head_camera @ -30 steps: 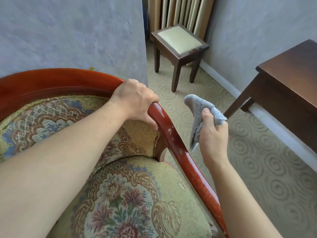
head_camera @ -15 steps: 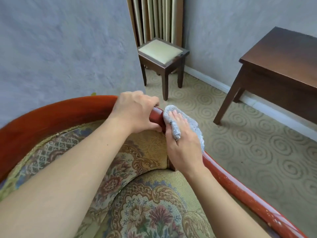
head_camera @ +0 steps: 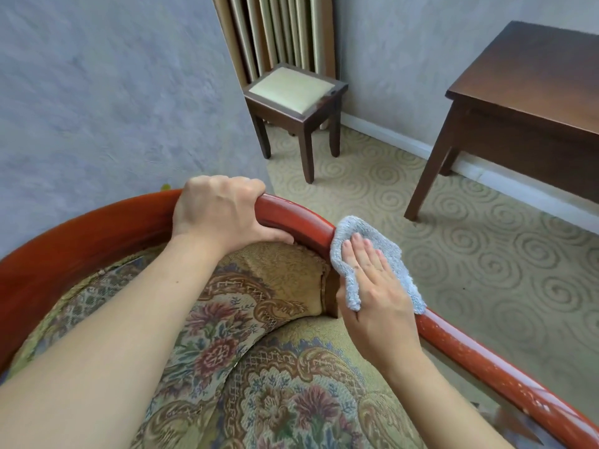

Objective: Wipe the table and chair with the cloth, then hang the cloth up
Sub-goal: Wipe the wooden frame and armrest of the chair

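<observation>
Since half a second ago the right hand (head_camera: 372, 286) has slid the cloth (head_camera: 366, 234) down the chair (head_camera: 301, 222) rail, fingers flat, pressing it on the wood. Left hand (head_camera: 220, 212) grips the rail. Chair wiping is underway; hanging waits.

The table (head_camera: 531, 79) runs off the right edge; cloth (head_camera: 372, 251) hides part of the armrest (head_camera: 486, 367).
</observation>
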{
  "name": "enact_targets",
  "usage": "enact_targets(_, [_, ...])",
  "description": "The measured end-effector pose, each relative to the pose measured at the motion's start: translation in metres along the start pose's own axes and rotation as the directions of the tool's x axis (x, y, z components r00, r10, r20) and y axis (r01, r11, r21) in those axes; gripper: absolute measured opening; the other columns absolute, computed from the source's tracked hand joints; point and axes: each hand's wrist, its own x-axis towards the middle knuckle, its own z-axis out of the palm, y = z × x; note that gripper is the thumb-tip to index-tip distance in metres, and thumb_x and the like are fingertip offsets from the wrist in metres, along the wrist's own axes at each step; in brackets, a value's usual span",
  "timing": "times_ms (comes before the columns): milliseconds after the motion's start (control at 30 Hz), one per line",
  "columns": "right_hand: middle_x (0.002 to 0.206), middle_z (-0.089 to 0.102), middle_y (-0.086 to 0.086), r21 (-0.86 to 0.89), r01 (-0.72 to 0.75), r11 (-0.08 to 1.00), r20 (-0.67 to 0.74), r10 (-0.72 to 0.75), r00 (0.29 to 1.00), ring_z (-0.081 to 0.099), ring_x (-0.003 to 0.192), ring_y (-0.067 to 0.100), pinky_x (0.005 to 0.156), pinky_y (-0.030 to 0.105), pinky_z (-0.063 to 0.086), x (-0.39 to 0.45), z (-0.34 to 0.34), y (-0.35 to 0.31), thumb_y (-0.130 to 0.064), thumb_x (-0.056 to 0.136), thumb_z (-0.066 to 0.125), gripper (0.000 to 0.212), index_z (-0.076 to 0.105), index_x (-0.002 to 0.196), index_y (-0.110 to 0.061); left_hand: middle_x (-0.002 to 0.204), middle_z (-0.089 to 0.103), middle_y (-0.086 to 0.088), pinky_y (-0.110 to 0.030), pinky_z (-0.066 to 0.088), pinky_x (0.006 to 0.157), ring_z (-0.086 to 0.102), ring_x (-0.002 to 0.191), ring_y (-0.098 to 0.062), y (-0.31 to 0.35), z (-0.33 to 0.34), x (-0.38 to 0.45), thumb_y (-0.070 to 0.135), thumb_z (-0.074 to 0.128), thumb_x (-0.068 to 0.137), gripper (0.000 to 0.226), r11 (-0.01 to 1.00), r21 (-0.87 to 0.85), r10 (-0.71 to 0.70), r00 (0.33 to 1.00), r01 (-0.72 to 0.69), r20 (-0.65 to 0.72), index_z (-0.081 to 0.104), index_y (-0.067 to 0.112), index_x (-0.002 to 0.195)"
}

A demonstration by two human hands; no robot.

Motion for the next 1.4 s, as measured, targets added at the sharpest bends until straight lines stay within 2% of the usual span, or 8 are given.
enact_targets(233, [0.158,0.032,0.014,0.010,-0.190,0.982,-0.017,0.190,0.982,0.027,0.149,0.026,0.124,0.037,0.013,0.007,0.006,-0.030,-0.031,0.095,0.026,0.063,0.037,0.149,-0.001,0.054,0.058,-0.002,-0.026,0.025,0.055,0.059,0.048,-0.025,-0.002,0.005,-0.002,0.095,0.055,0.051,0.077,1.000,-0.005,0.011,1.000,-0.011,-0.010,0.051,0.019,0.061])
enact_targets(433, [0.161,0.029,0.012,0.112,-0.031,0.993,0.004,0.031,1.000,0.021,0.151,0.025,0.125,0.037,0.008,0.073,0.014,-0.071,-0.026,0.098,0.037,0.060,0.030,0.154,-0.006,0.064,0.065,-0.008,-0.030,0.029,0.057,0.063,0.058,-0.033,0.000,0.011,-0.004,0.082,0.063,0.066,0.067,1.000,-0.018,-0.002,1.000,0.002,-0.026,0.060,0.015,0.067])
enact_targets(567, [0.163,0.023,0.007,0.054,-0.021,0.998,0.090,0.016,0.996,0.017,0.152,0.020,0.123,0.025,0.000,0.045,-0.002,-0.042,-0.027,0.098,0.040,0.061,0.027,0.156,-0.011,0.066,0.065,-0.007,-0.030,0.033,0.056,0.064,0.060,-0.031,0.000,0.009,-0.004,0.095,0.057,0.057,0.079,1.000,-0.009,0.024,1.000,-0.023,0.009,0.058,0.016,0.069])
enact_targets(833, [0.153,0.041,0.016,-0.315,-0.024,0.949,0.174,0.083,0.981,0.039,0.142,0.033,0.118,0.047,0.028,-0.089,-0.047,0.039,-0.022,0.085,0.048,0.063,0.046,0.145,0.000,0.072,0.066,-0.010,-0.033,0.041,0.057,0.064,0.064,-0.031,0.002,0.010,-0.007,0.095,0.051,0.061,0.085,0.998,0.056,0.037,0.999,-0.039,0.025,0.064,0.014,0.083])
enact_targets(967, [0.153,0.041,0.016,-0.299,-0.147,0.943,0.155,0.200,0.967,0.037,0.144,0.032,0.121,0.046,0.023,-0.090,-0.049,0.027,-0.031,0.087,0.039,0.065,0.046,0.145,-0.001,0.084,0.071,-0.012,-0.038,0.044,0.064,0.067,0.074,-0.034,0.004,0.007,-0.006,0.089,0.055,0.065,0.081,0.994,0.082,0.073,0.997,-0.076,0.032,0.070,0.017,0.099])
enact_targets(1067, [0.162,0.024,0.013,-0.217,-0.223,0.950,0.146,0.257,0.955,0.018,0.152,0.027,0.125,0.038,0.003,-0.066,-0.036,0.011,-0.034,0.095,0.031,0.066,0.028,0.154,-0.005,0.097,0.073,-0.010,-0.043,0.044,0.079,0.066,0.087,-0.034,0.003,0.006,-0.004,0.088,0.054,0.067,0.079,0.993,0.066,0.097,0.994,-0.099,0.042,0.070,0.022,0.107])
enact_targets(1233, [0.166,0.009,0.010,-0.124,-0.127,0.984,0.170,0.147,0.974,0.006,0.154,0.025,0.124,0.034,-0.005,-0.020,-0.016,-0.004,-0.027,0.101,0.041,0.067,0.012,0.158,-0.009,0.111,0.072,-0.009,-0.048,0.045,0.092,0.065,0.101,-0.034,0.034,0.010,-0.003,0.078,0.061,0.070,0.077,0.979,-0.054,0.203,0.974,-0.198,0.105,0.065,0.020,0.121])
enact_targets(1400, [0.166,0.006,0.007,-0.251,-0.057,0.966,0.255,0.123,0.959,0.007,0.154,0.023,0.123,0.032,-0.005,-0.041,-0.036,0.017,-0.028,0.102,0.043,0.068,0.009,0.159,-0.012,0.109,0.074,0.000,-0.042,0.041,0.090,0.065,0.102,-0.027,0.098,0.016,0.001,0.078,0.062,0.068,0.070,0.915,-0.161,0.396,0.898,-0.369,0.190,0.072,0.025,0.113])
